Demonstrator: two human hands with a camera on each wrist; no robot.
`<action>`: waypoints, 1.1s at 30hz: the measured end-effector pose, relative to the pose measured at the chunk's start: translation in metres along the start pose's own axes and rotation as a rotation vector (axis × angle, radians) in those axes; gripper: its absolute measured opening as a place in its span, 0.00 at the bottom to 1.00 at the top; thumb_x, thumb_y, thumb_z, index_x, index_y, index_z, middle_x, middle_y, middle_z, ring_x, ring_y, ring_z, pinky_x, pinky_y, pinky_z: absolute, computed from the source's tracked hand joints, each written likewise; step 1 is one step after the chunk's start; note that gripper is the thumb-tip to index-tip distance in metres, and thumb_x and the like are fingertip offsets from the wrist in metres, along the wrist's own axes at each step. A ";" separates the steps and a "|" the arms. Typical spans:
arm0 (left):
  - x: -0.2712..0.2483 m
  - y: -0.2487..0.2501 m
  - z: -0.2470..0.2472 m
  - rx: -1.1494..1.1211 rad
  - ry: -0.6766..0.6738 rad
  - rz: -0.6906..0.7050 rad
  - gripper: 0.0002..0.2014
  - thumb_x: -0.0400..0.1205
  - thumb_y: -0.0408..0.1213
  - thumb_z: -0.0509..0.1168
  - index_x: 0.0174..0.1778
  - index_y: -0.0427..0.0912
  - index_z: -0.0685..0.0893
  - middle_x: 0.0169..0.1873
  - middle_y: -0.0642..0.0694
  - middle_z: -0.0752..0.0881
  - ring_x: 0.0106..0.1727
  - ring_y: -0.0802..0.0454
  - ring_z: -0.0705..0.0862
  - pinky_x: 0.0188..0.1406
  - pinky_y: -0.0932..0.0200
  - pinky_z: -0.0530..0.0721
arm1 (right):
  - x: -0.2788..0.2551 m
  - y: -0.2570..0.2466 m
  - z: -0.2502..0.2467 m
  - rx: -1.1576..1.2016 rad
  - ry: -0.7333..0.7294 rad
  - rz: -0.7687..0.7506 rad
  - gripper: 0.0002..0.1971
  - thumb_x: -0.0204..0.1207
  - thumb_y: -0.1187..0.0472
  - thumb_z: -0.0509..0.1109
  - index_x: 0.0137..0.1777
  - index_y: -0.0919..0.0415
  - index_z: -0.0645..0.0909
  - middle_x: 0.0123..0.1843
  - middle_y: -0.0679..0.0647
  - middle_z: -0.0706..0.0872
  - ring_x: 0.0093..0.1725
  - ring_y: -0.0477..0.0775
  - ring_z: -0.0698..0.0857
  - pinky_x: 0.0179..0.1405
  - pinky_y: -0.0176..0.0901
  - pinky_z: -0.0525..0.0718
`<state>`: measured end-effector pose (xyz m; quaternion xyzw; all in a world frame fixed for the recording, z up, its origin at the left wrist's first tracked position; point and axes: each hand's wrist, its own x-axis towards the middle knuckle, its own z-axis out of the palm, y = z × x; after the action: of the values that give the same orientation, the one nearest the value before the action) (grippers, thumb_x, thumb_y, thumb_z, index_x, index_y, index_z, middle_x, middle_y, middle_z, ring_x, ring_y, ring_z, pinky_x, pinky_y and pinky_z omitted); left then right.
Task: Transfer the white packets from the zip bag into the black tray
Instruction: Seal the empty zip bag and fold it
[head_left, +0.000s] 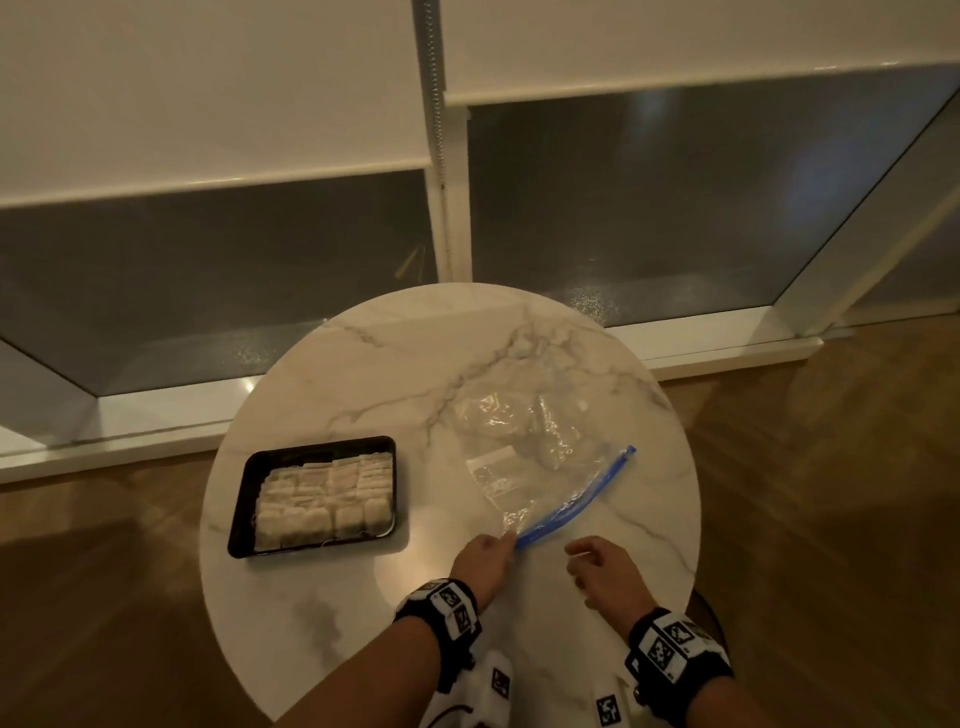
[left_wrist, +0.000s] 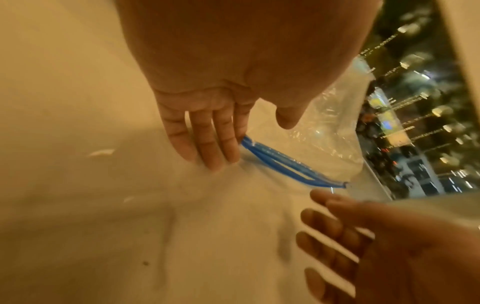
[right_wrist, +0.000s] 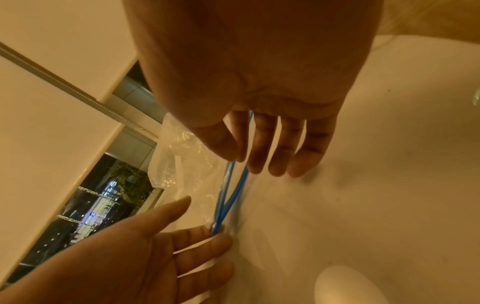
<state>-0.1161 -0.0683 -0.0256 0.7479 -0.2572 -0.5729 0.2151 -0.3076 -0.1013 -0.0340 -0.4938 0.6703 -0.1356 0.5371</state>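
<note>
A black tray (head_left: 245, 501) sits at the table's left, filled with white packets (head_left: 322, 493) in rows. To its right lies a clear zip bag (head_left: 524, 441), crumpled and flat, its blue zip (head_left: 576, 499) slightly parted. My left hand (head_left: 485, 553) is open, with straight fingertips (left_wrist: 207, 160) resting on the table against the near end of the blue zip (left_wrist: 280, 162). Just right of that end my right hand (head_left: 597, 566) hovers relaxed, its fingers (right_wrist: 272, 148) over the blue zip (right_wrist: 226, 197) and holding nothing. I cannot tell whether any packets are in the bag.
The round marble table (head_left: 363, 364) stands on a wood floor (head_left: 831, 493) in front of a low window (head_left: 675, 208) with roller blinds. Bare marble shows behind the tray and near the front edge.
</note>
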 end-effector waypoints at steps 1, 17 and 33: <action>0.002 0.005 0.006 -0.045 0.013 -0.018 0.22 0.83 0.60 0.63 0.47 0.42 0.85 0.43 0.45 0.90 0.36 0.48 0.83 0.38 0.54 0.83 | 0.001 0.004 -0.006 -0.006 -0.018 -0.004 0.08 0.75 0.64 0.69 0.49 0.51 0.84 0.44 0.56 0.89 0.38 0.51 0.85 0.35 0.43 0.82; -0.088 0.079 -0.018 -0.331 0.072 0.340 0.07 0.86 0.34 0.64 0.44 0.39 0.84 0.49 0.41 0.90 0.56 0.45 0.88 0.54 0.49 0.81 | 0.012 -0.006 -0.102 0.124 0.083 -0.090 0.22 0.76 0.68 0.73 0.69 0.53 0.76 0.55 0.55 0.83 0.52 0.57 0.85 0.48 0.56 0.87; -0.156 0.123 -0.106 -0.909 0.179 0.278 0.08 0.86 0.39 0.55 0.47 0.43 0.78 0.42 0.40 0.86 0.52 0.40 0.86 0.52 0.47 0.77 | -0.035 -0.158 -0.144 0.286 0.051 -0.808 0.09 0.78 0.72 0.71 0.44 0.55 0.84 0.49 0.53 0.91 0.56 0.55 0.88 0.61 0.50 0.84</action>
<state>-0.0639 -0.0624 0.1931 0.5830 -0.0591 -0.5266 0.6160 -0.3514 -0.1986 0.1548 -0.6338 0.4107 -0.4388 0.4870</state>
